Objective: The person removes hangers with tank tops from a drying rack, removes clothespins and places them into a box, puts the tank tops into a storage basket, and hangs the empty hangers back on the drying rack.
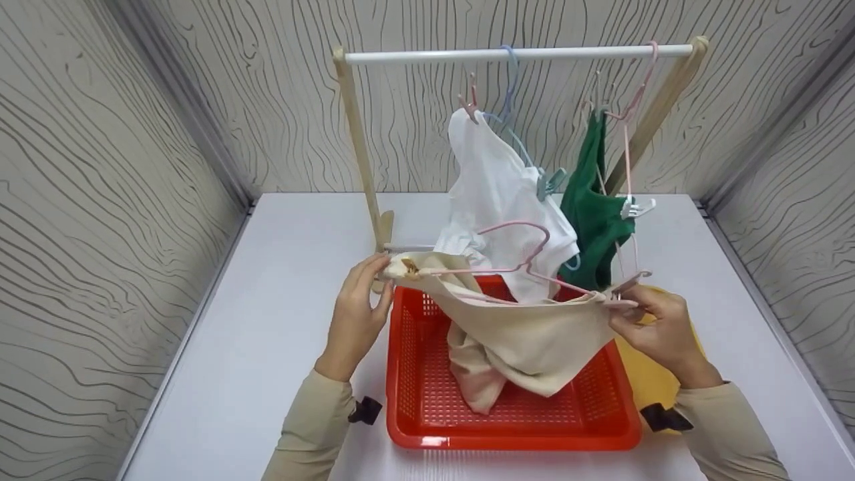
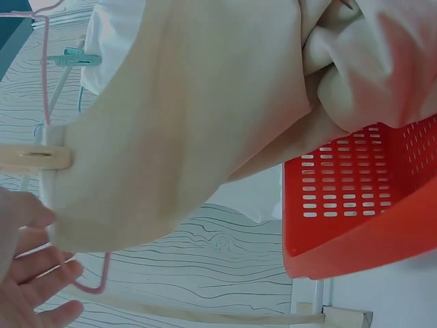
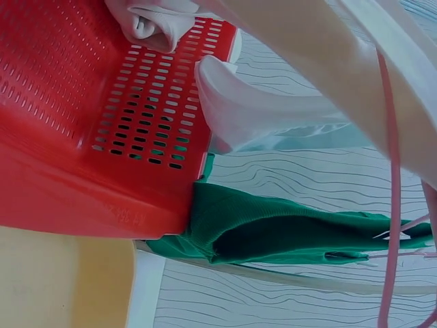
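Loosely spread, the left hand touches its end of a pink hanger beside a pale peg; the right hand pinches a pink peg at the other end. Between them I have the beige garment slung above the red basket, top edge sagging, lower folds within the rim's outline; whether they touch the basket floor, I cannot tell. Tight ahead: white garment close behind the hanger's hook. Green garment hangs near the right post. On the rail, I read the widest gap between left post and blue hanger. Yellow basin crowds the basket's right side; more table room lies left.
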Tool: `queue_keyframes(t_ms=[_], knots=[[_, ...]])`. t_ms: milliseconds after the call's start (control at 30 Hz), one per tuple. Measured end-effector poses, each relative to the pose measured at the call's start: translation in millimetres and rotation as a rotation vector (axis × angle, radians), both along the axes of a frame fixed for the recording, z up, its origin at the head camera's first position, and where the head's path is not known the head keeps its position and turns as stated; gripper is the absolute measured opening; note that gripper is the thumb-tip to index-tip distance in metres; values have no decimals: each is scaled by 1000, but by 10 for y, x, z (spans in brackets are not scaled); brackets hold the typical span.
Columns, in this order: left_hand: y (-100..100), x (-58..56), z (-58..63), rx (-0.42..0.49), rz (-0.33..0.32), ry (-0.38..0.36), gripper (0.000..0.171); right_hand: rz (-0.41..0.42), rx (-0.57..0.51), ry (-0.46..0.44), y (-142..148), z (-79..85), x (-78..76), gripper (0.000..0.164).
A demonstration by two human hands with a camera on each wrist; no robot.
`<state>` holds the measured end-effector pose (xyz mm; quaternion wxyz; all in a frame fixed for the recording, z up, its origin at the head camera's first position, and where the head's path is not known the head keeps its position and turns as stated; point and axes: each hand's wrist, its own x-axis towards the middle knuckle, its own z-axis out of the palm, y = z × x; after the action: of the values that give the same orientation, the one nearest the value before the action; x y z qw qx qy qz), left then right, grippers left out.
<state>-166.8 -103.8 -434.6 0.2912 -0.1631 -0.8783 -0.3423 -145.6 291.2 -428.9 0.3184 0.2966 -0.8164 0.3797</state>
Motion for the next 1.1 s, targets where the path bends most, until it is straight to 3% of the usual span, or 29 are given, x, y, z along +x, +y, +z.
queue_keyframes(t_ms=[300, 667, 1100], knots=[[-41, 29, -45, -56, -94, 27, 20, 38, -36, -14, 47, 14, -9, 41], [-69, 83, -120, -85, -265, 30, 17, 62, -58, -39, 109, -38, -2, 37], [-36, 122, -212, -13, -199, 66, 14, 59, -135, -188, 53, -11, 108, 50]])
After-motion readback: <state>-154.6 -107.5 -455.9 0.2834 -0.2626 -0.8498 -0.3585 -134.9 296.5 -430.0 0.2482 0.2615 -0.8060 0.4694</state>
